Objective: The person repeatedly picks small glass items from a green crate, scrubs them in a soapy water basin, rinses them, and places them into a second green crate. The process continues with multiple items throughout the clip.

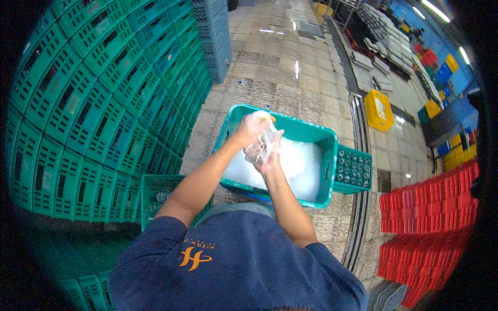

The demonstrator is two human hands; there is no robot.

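Left hand [251, 128]: holding a yellow item [271, 119] against a clear, soapy glass [265, 141].
Right hand [271, 163]: gripping the same glass.
Green tub [306, 132]: sitting below both hands, containing white foam [298, 166].
Glassware crate [358, 149]: standing beside the tub's right end.
Green crate stacks [104, 103]: lining the left side.
Red stacks [430, 202]: standing at right.

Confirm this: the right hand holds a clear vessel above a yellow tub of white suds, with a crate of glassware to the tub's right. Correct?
No: the head view shows a green tub, not yellow. The right hand holding a clear vessel, the white suds and the crate of glassware are as you said.
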